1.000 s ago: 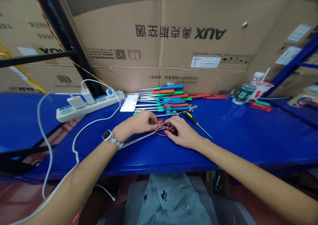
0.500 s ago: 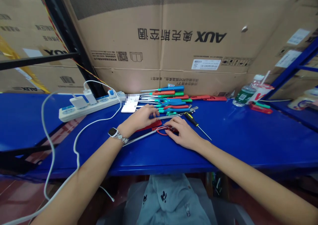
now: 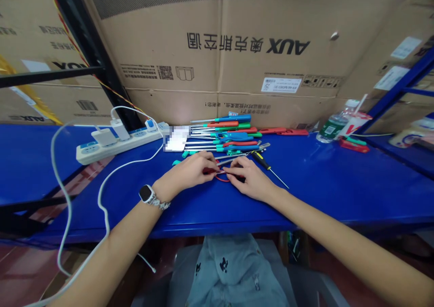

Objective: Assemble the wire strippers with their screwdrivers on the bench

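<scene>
Red piece (image 3: 222, 180) lies between my left hand (image 3: 194, 169) and right hand (image 3: 250, 176), fingers curled, grip too hidden to tell; rightward, a cup (image 3: 355, 122) holds a straw (image 3: 361, 102).

The left hand (image 3: 196, 169) and the right hand (image 3: 252, 179) nearly meet, both curled inward.

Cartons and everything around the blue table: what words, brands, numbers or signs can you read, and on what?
"AUX 奥克斯空调", upside down: large carton behind the table.
"谢谢您!", upside down, smaller: same carton.
"AUX", upside down, twice, one partly hidden: left-hand cartons.
"V", red: white cup.
Too small or blurred: white sticker, bottle label, remaining carton print.
</scene>
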A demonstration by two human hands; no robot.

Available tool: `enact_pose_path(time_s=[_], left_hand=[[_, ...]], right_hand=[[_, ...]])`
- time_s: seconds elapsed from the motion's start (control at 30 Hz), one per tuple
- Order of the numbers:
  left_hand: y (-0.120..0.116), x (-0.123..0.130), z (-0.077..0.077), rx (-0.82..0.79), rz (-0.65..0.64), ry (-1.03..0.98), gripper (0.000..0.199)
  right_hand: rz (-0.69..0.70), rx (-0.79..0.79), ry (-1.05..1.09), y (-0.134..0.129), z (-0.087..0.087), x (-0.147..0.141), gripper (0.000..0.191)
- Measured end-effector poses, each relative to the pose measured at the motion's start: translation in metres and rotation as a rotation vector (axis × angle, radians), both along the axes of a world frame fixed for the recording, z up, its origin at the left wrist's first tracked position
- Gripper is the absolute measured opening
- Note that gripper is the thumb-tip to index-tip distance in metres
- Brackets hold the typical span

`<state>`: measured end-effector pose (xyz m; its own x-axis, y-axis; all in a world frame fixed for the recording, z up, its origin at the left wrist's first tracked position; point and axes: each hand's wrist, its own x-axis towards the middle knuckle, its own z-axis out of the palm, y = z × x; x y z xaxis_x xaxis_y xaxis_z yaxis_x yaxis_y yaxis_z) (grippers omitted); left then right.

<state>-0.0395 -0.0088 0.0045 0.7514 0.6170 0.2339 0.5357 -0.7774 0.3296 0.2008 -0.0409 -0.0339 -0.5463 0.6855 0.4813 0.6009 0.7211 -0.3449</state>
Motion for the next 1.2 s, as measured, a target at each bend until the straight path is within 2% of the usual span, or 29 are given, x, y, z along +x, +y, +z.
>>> enact_pose_path(time_s=[0.27, 0.4, 0.73, 0.9, 1.1, 1.2], left_hand=[[-0.007, 0.002, 0.010, 0.045, 0.063, 0.110, 0.021], [-0.008, 0.000, 0.010, 0.036, 0.094, 0.124, 0.027], [-0.007, -0.008, 0.010, -0.001, 0.049, 0.087, 0.027], [-0.010, -0.006, 0.009, 0.072, 0.070, 0.121, 0.028], [-0.017, 0.001, 0.010, 0.266, 0.084, 0.254, 0.027], [-0.016, 0.005, 0.006, 0.313, 0.093, 0.253, 0.025]], right_hand=[[-0.008, 0.001, 0.012, 0.000, 0.000, -0.002, 0.028], [-0.013, -0.009, 0.013, 0.000, 0.002, -0.002, 0.029], [-0.018, -0.003, 0.001, -0.001, 0.002, -0.002, 0.029], [-0.015, -0.005, 0.008, 0.000, 0.001, -0.002, 0.029], [-0.011, 0.004, 0.018, 0.001, 0.001, -0.002, 0.027], [-0.010, 0.022, 0.006, 0.001, 0.001, -0.003, 0.027]])
